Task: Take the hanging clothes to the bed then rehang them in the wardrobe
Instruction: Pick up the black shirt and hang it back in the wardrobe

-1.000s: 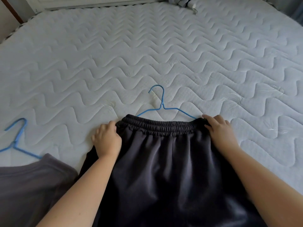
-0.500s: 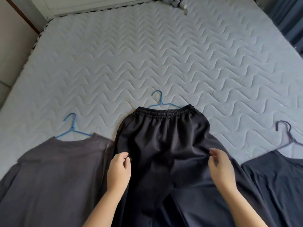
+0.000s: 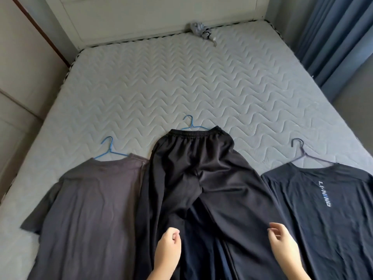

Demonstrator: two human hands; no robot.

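Observation:
Three garments lie side by side on the quilted mattress point(image 3: 181, 87). Black trousers point(image 3: 201, 178) are spread in the middle on a blue hanger point(image 3: 190, 123). To their left lies a grey T-shirt point(image 3: 90, 209) on a blue hanger point(image 3: 110, 148). To their right lies a navy T-shirt point(image 3: 327, 209) with white lettering, on a dark hanger point(image 3: 302, 152). My left hand point(image 3: 168, 249) and my right hand point(image 3: 282, 243) hover over the trouser legs with fingers loosely curled, holding nothing.
A small crumpled grey item point(image 3: 201, 31) lies at the head of the bed against the white headboard point(image 3: 141, 17). Blue curtains point(image 3: 333, 37) hang at the right. A wall point(image 3: 24, 77) runs along the left side.
Both hands slid back from the waistband down along the trousers and lifted off the cloth. The view pulled back, so all three garments now show.

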